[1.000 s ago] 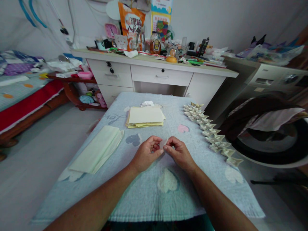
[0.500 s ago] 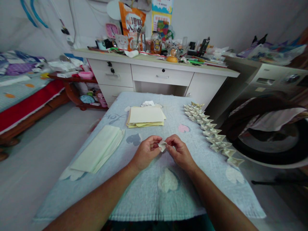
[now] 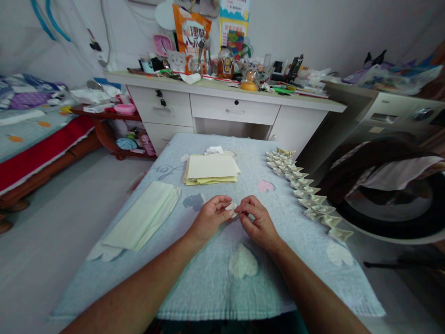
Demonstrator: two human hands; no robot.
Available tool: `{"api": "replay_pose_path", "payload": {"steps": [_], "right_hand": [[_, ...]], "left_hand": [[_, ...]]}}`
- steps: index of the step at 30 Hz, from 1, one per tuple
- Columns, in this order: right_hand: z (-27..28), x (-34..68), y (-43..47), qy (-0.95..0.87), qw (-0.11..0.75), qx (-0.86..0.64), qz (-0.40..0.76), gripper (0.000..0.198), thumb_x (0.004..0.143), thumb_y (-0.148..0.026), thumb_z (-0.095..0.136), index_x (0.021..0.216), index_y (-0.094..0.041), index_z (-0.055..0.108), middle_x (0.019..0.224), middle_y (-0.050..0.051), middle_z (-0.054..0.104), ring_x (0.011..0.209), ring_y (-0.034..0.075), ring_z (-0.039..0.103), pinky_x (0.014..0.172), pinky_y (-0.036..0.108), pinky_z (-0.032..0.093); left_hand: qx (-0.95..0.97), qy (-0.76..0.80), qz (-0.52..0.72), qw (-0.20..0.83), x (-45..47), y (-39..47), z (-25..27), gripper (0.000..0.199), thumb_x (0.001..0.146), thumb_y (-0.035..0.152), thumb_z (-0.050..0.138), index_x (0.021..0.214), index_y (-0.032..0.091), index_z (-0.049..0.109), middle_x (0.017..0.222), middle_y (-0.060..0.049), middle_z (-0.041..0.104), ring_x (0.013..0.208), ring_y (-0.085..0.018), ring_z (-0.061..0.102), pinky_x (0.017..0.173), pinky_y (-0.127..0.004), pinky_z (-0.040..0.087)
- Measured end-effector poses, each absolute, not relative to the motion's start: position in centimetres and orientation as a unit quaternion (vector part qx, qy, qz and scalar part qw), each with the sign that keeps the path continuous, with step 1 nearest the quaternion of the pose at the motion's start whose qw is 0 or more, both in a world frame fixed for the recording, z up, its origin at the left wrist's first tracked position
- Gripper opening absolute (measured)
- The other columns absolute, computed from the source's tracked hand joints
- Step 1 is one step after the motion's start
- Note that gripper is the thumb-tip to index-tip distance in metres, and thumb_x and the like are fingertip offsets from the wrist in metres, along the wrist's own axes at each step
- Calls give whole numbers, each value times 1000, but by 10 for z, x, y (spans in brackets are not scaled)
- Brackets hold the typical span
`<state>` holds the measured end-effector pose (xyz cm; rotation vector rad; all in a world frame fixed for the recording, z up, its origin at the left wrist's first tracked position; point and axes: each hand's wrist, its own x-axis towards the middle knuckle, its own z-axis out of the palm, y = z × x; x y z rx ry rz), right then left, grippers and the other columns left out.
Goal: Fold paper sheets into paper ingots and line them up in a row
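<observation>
A small folded piece of white paper [image 3: 231, 208] is pinched between my two hands over the middle of the cloth-covered table. My left hand [image 3: 211, 217] grips its left side between thumb and fingers. Thumb and index finger of my right hand [image 3: 256, 220] close on its right edge, covering part of it. Beyond the hands lies a stack of cream and yellow paper sheets [image 3: 211, 167]. To the left rests a pile of long pale green paper [image 3: 142, 215]. Along the right side runs a row of folded paper boats [image 3: 308, 192], nested into one another.
A blue cloth with heart prints [image 3: 208, 283] covers the table. Behind it stands a white desk [image 3: 232, 109] crowded with jars, a bag and a pink clock. A washing machine [image 3: 392, 116] with laundry in its open door is at right, a bed [image 3: 41, 134] at left.
My right fingers have shifted along the paper's right edge and curled more. The paper now shows less, turned between the fingers. The stacks and the row of boats stay put.
</observation>
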<state>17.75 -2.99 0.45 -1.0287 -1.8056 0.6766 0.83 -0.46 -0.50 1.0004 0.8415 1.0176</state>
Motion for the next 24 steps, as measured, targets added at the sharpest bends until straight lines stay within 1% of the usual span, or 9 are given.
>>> {"api": "replay_pose_path", "payload": {"steps": [3, 6, 9, 11, 13, 15, 18, 20, 24], "right_hand": [[3, 178, -29, -695, 475, -434, 322, 15, 82, -18, 55, 95, -21, 60, 88, 3, 53, 79, 16, 53, 73, 29, 43], [-2, 178, -27, -630, 485, -459, 397, 17, 83, -28, 58, 98, -19, 56, 82, 1, 54, 72, 14, 51, 66, 26, 42], [-6, 177, -25, -613, 460, -466, 442, 18, 84, -35, 58, 86, -17, 57, 70, -1, 51, 62, 12, 46, 58, 24, 37], [-6, 176, -24, -615, 448, -465, 453, 21, 84, -37, 59, 78, -17, 56, 65, -3, 48, 59, 11, 43, 57, 24, 35], [-6, 175, -24, -614, 443, -465, 459, 24, 83, -39, 59, 75, -17, 55, 62, -3, 47, 58, 10, 42, 56, 23, 34], [-6, 176, -25, -612, 441, -466, 462, 26, 83, -40, 59, 74, -17, 55, 62, -3, 47, 57, 10, 41, 56, 23, 33], [-5, 177, -25, -610, 446, -462, 464, 26, 84, -41, 59, 75, -17, 56, 62, -3, 47, 58, 10, 41, 56, 23, 33], [-4, 178, -26, -608, 451, -454, 469, 26, 85, -40, 59, 75, -17, 56, 64, -3, 49, 59, 10, 42, 57, 24, 34], [-4, 177, -26, -600, 464, -438, 482, 24, 84, -40, 60, 79, -17, 55, 66, -2, 51, 61, 11, 44, 59, 24, 35]], "left_hand": [[463, 384, 454, 657, 10, -4, -7, 39, 63, 18, 76, 98, 16, 58, 91, -2, 62, 84, -13, 59, 78, -26, 45], [471, 377, 447, 660, 10, -3, -9, 45, 63, 18, 75, 103, 18, 55, 86, 0, 61, 78, -11, 59, 74, -25, 46], [500, 371, 437, 649, 10, -2, -10, 48, 65, 20, 74, 108, 18, 53, 82, 2, 59, 71, -10, 58, 68, -23, 44], [524, 374, 429, 634, 9, -3, -11, 48, 66, 22, 74, 108, 18, 52, 79, 3, 58, 68, -9, 57, 66, -21, 43], [546, 383, 422, 614, 10, -4, -10, 48, 66, 22, 74, 108, 18, 52, 80, 2, 59, 67, -9, 56, 65, -21, 43], [570, 402, 413, 586, 9, -5, -10, 41, 67, 24, 73, 104, 16, 54, 80, 1, 60, 67, -9, 56, 65, -21, 43], [614, 425, 365, 556, 9, -6, -8, 23, 73, 32, 67, 87, 14, 60, 68, 3, 56, 60, -10, 51, 57, -20, 38], [638, 420, 332, 554, 8, -6, -7, 22, 78, 35, 61, 78, 13, 61, 60, 4, 51, 56, -9, 47, 53, -20, 35], [661, 416, 316, 539, 8, -7, -4, 25, 81, 37, 57, 73, 13, 60, 57, 4, 49, 54, -9, 43, 51, -21, 32]]}}
